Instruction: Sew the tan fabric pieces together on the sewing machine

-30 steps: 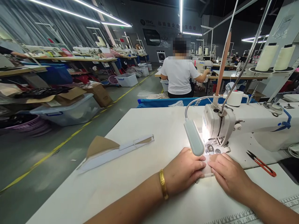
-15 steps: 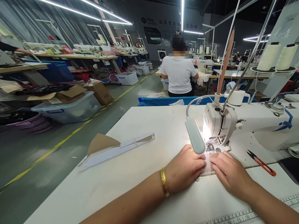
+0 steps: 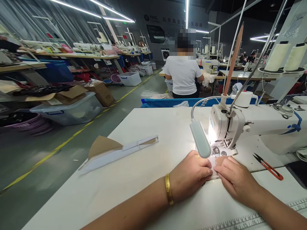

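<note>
A pale, thin piece of fabric (image 3: 213, 175) lies below the needle area of a white sewing machine (image 3: 217, 123). My left hand (image 3: 193, 169) is closed at the fabric's left side, its fingers curled and thumb pressed in. On the other side my right hand (image 3: 236, 177) pinches the fabric, with a small brown piece (image 3: 220, 159) showing beside its fingertips. The fingertips of both hands almost meet. A grey-green lamp head (image 3: 200, 139) hangs over my left fingers and hides part of them. The needle and presser foot are hard to make out.
Orange-handled thread snips (image 3: 268, 166) lie to the right of my right hand. A clear ruler (image 3: 254, 220) runs along the front edge. Folded white-and-brown card pieces (image 3: 120, 151) rest at left. A co-worker (image 3: 184, 76) sits ahead, back turned.
My right hand has shifted slightly left, its fingertips closer to my left hand, and more of the brown piece shows. My left hand stays nearly in place.
</note>
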Demonstrator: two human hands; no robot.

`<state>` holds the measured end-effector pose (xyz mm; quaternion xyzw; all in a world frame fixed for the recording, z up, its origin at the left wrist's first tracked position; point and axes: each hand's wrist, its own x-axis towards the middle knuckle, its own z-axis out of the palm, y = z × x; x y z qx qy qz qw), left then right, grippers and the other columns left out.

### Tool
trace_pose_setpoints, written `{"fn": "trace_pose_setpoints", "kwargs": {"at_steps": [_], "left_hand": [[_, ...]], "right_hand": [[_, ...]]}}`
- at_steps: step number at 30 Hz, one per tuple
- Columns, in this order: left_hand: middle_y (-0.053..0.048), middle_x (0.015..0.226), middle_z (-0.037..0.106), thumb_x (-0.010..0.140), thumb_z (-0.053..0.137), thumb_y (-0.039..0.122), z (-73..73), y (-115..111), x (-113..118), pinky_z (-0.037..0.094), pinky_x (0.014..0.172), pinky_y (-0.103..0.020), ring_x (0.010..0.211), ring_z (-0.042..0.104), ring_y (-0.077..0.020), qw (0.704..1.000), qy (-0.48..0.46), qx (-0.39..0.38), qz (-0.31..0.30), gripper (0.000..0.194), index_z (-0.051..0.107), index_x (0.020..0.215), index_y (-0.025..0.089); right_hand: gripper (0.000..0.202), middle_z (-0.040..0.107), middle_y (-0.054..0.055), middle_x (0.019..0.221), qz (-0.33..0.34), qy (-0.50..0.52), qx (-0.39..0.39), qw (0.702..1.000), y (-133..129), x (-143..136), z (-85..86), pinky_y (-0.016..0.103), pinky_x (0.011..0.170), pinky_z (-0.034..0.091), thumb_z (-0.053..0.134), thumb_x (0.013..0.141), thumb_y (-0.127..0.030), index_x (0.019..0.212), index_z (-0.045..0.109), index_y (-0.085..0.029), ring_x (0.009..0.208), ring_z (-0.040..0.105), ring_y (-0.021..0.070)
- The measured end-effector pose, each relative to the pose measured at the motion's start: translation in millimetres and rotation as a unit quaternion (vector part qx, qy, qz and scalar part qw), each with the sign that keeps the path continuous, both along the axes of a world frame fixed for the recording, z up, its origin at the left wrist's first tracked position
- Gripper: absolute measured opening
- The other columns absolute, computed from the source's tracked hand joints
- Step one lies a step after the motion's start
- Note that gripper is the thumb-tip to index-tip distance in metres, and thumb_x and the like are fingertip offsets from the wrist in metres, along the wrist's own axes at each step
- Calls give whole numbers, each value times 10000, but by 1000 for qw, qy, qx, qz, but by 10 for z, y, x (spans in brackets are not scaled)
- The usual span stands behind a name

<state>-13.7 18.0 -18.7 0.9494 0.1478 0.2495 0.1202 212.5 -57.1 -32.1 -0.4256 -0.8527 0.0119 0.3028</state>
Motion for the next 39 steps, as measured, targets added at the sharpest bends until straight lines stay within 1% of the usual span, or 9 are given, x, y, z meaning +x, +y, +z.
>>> {"fn": "trace_pose_setpoints", "kwargs": {"at_steps": [5,9,14,18,21,25,31,35,39], "left_hand": [[-25,985,773,992,611,156,-6,6,-5,529,794,-327,857,694,-173,1000,0,-6,6,164,742,916,219],[-20,1015,777,984,629,151,-12,29,10,529,827,-339,898,701,-181,1000,2,-4,19,148,740,908,213],[-30,1007,772,988,606,145,-20,83,46,516,850,-357,921,698,-194,999,7,11,34,180,734,876,206],[-40,980,768,1006,606,189,-5,145,57,506,892,-376,949,699,-214,999,16,13,46,165,741,912,206],[-37,977,763,1012,607,207,4,189,58,500,920,-388,973,695,-221,998,22,19,50,158,745,935,213],[-41,951,750,1016,592,212,1,209,61,500,912,-390,958,683,-223,998,22,33,55,178,747,928,211],[-44,870,715,1027,521,161,-12,173,74,489,832,-357,882,657,-208,998,8,42,45,263,742,897,216],[-44,856,710,1005,536,127,-21,150,77,484,828,-359,850,646,-203,999,-3,44,20,238,735,897,202],[-42,875,728,985,540,87,-20,131,69,493,820,-355,834,637,-196,999,-18,41,5,227,733,924,190]], "right_hand": [[287,583,35,835,-3,4,-11,1000,11,3,-30,330,677,462,439,994,-49,1088,661,-206,776,502,205],[255,602,40,840,-23,-8,-34,999,35,10,-46,334,663,462,438,1013,-78,1028,654,-212,765,513,211],[294,638,48,849,-61,-35,-53,996,87,22,-71,340,642,461,436,1021,-112,1140,671,-242,769,568,230],[295,645,52,831,-87,-43,-34,995,122,18,-96,339,610,453,439,1026,-145,1155,684,-248,740,575,236],[296,646,52,831,-94,-42,-35,994,129,14,-94,337,598,452,436,1035,-160,1163,687,-249,724,571,232],[287,660,52,849,-89,-26,-49,994,112,26,-71,349,630,474,424,1051,-168,1160,679,-241,737,572,230],[279,695,64,967,-55,0,-59,997,63,51,-51,380,743,506,425,1044,-135,1180,648,-232,839,596,236],[266,650,45,900,-17,0,-38,999,43,34,-34,339,696,479,440,1015,-86,1114,644,-226,797,543,217],[248,615,38,866,-12,4,-25,1000,38,11,-26,319,669,441,451,985,-50,1026,632,-215,777,505,211]]}}
